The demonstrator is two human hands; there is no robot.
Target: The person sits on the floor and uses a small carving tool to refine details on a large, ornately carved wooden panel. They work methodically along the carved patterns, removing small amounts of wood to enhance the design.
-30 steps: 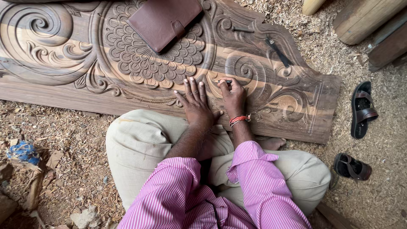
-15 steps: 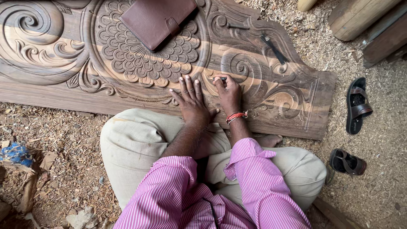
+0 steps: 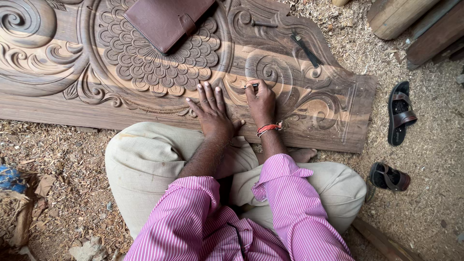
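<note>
Sitting cross-legged in the sawdust, this person has the left hand (image 3: pixel 212 113) spread flat, fingers open, on the carved panel (image 3: pixel 58 104), holding nothing. Right hand (image 3: pixel 261 102) sits just beside it, curled tight around a thin dark tool (image 3: pixel 253 85), tip touching a scroll. Further up the panel lie a brown pouch (image 3: pixel 164 19) and two loose tools (image 3: pixel 305 48). Sandals (image 3: pixel 399 113) sit off to the right on the shavings.
</note>
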